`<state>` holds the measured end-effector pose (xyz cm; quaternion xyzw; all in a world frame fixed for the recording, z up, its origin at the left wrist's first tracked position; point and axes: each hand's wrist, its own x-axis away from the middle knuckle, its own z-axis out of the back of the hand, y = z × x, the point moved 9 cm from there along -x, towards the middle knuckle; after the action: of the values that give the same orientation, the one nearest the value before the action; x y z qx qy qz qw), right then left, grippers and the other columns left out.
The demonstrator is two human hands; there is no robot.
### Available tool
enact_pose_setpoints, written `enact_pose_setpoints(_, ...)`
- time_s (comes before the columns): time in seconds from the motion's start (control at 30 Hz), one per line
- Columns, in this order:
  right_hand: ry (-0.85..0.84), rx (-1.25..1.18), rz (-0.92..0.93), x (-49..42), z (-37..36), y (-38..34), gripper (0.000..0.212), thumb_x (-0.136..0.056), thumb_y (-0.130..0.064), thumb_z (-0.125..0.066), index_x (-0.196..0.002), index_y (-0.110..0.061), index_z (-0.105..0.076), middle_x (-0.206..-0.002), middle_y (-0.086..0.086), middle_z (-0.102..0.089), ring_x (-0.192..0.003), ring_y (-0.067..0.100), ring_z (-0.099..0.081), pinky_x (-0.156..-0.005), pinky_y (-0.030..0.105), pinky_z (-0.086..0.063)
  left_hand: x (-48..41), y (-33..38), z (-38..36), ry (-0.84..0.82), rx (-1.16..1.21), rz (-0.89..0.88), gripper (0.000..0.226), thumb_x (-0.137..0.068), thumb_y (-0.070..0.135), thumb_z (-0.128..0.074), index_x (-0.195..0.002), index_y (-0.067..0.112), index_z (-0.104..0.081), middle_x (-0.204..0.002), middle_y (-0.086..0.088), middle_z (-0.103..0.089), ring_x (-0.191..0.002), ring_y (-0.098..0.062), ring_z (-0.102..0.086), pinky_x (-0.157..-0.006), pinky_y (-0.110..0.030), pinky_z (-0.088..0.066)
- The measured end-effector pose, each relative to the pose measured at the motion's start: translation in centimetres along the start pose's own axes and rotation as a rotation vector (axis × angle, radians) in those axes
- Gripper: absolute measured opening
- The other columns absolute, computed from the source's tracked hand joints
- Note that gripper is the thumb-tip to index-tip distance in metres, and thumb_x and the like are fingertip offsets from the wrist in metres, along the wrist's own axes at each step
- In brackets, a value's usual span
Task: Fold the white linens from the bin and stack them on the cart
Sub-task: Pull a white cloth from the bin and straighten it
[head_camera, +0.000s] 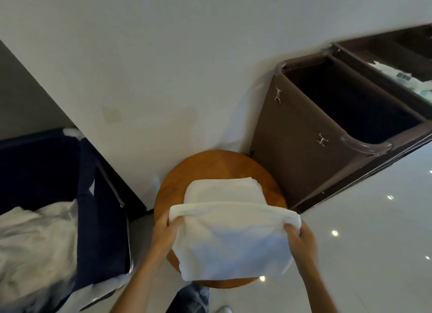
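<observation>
The pale wall (163,55) fills the upper half of your view, and the glossy white floor (364,219) runs along the right, dotted with reflected lights. On your left stands the navy fabric bin (46,167), its metal frame showing at the near corner, with a heap of crumpled white linens (35,242) lying inside it. On your right, against the wall, is the brown cart (292,149); its near compartment is a dark open bag, and a farther compartment at the top right holds some pale items too small to make out.

Between bin and cart, just beside the cart's corner, sits the round wooden table (210,165). You hold a white towel (233,242) stretched over its near half, the top edge taut between your hands and the rest hanging down past the table's front rim. Behind it a folded white towel (222,191) lies flat on the table, its near edge hidden by the held one.

Your left hand (164,231) grips the towel's upper left corner, fingers curled over the edge. Your right hand (301,240) clasps the upper right corner the same way.
</observation>
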<state>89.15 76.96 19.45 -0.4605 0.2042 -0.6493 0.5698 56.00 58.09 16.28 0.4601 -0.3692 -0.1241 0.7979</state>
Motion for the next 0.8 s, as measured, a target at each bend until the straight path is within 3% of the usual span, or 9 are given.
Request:
enact_pose_setpoints(0.1, -0.016, 0.071, 0.004, -2.5, -1.3, -1.2, 0.011, -0.096, -0.023, -0.054, -0.101, -0.015, -0.06, -0.091, 0.003, -0.063, -0.084, 0.023, -0.059, -0.075, 0.034, -0.045, -2.6, 1.2, -0.5, 0.024, -0.015, -0.03, 0.009, -0.095, 0.016, -0.056, -0.102, 0.014, -0.06, -0.096, -0.002, -0.062, -0.089, -0.017, -0.059, -0.072, -0.032, -0.045)
enact_pose_setpoints(0.23, -0.023, 0.134, 0.017, -6.6, -3.0, -3.5, 0.019, -0.096, -0.021, -0.053, -0.109, -0.009, -0.06, -0.091, 0.002, -0.062, -0.083, 0.018, -0.056, -0.075, 0.032, -0.043, -7.1, 1.7, -1.0, 0.046, -0.12, 0.021, 0.013, -0.094, 0.025, -0.057, -0.094, 0.012, -0.059, -0.091, -0.007, -0.062, -0.087, -0.026, -0.06, -0.076, -0.041, -0.049)
enact_pose_setpoints(0.33, -0.007, 0.198, 0.011, -9.5, -4.5, -4.9, 0.022, -0.097, -0.022, -0.051, -0.111, -0.007, -0.058, -0.093, 0.002, -0.06, -0.083, 0.018, -0.055, -0.074, 0.031, -0.041, -10.5, 2.2, -1.6, 0.022, -0.219, 0.027, 0.016, -0.094, 0.036, -0.053, -0.097, 0.021, -0.057, -0.093, -0.001, -0.062, -0.088, -0.023, -0.06, -0.08, -0.043, -0.054)
enact_pose_setpoints(0.47, 0.051, 0.278, -0.032, -12.4, -5.3, -6.4, 0.016, -0.098, -0.018, -0.045, -0.089, -0.018, -0.059, -0.087, 0.004, -0.062, -0.074, 0.014, -0.054, -0.066, 0.03, -0.043, -14.4, 2.6, -2.0, 0.055, -0.326, 0.059, 0.004, -0.093, 0.032, -0.051, -0.094, 0.029, -0.053, -0.093, 0.004, -0.061, -0.086, -0.019, -0.059, -0.08, -0.04, -0.055)
enact_pose_setpoints(0.57, -0.014, 0.361, -0.074, -13.8, -6.6, -6.4, 0.017, -0.097, -0.013, -0.044, -0.096, -0.011, -0.061, -0.095, 0.009, -0.062, -0.087, 0.024, -0.057, -0.077, 0.036, -0.047, -15.7, 2.5, -3.3, -0.047, -0.389, 0.109, 0.008, -0.092, 0.023, -0.051, -0.095, 0.025, -0.057, -0.096, 0.002, -0.063, -0.087, -0.019, -0.061, -0.078, -0.035, -0.054)
enact_pose_setpoints(0.67, -0.085, 0.4, -0.096, -14.1, -8.4, -5.3, 0.022, -0.096, -0.018, -0.047, -0.11, -0.013, -0.063, -0.105, 0.007, -0.063, -0.097, 0.025, -0.058, -0.084, 0.035, -0.047, -15.1, 1.7, -5.5, -0.173, -0.338, 0.185, 0.015, -0.095, 0.014, -0.048, -0.1, 0.008, -0.061, -0.093, -0.003, -0.065, -0.082, -0.017, -0.065, -0.067, -0.026, -0.051)
enact_pose_setpoints(0.8, -0.194, 0.383, -0.109, -12.6, -11.3, -4.0, 0.022, -0.096, -0.015, -0.05, -0.113, -0.01, -0.061, -0.099, 0.002, -0.057, -0.103, 0.026, -0.058, -0.086, 0.032, -0.044, -12.2, 0.4, -7.8, -0.331, -0.345, 0.237, 0.013, -0.099, 0.016, -0.045, -0.098, 0.009, -0.056, -0.09, -0.004, -0.063, -0.073, -0.013, -0.06, -0.059, -0.019, -0.045)
